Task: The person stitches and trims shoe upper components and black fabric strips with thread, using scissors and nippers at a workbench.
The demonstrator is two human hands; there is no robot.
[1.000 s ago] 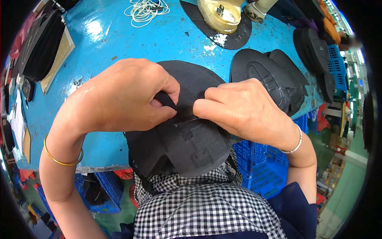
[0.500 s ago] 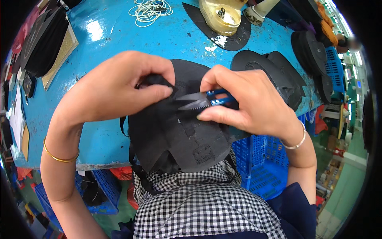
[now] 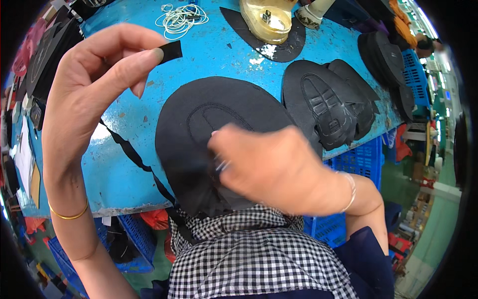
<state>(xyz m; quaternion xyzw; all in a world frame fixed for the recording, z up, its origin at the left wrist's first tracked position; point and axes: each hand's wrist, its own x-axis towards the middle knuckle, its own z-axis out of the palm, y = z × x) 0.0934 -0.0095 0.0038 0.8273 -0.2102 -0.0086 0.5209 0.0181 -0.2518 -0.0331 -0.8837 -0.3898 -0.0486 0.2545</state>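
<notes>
My left hand [image 3: 99, 74] is raised at the upper left, thumb and fingers pinching the short end of a black fabric strip [image 3: 173, 52]. A long black strip [image 3: 130, 152] runs from behind my left wrist down to my lap; whether it is the same piece is hidden. A rounded black panel [image 3: 226, 92] with an oval of stitching lies over the table edge and my lap. Over its middle is my right hand [image 3: 279, 169], blurred and with curled fingers. Thread snips [image 3: 221, 166] are in it, mostly hidden, only a glint of metal showing.
Several stitched black panels [image 3: 318, 99] are stacked to the right on the blue table [image 3: 124, 174]. Farther back stand a cream machine base [image 3: 266, 27] and a coil of white cord [image 3: 180, 21]. Blue crates [image 3: 358, 164] sit below the table edge.
My left hand has moved up and left off the panel with the black strip. My right hand has come down and toward me, snips turned into the palm. The panel now shows its oval stitching.
</notes>
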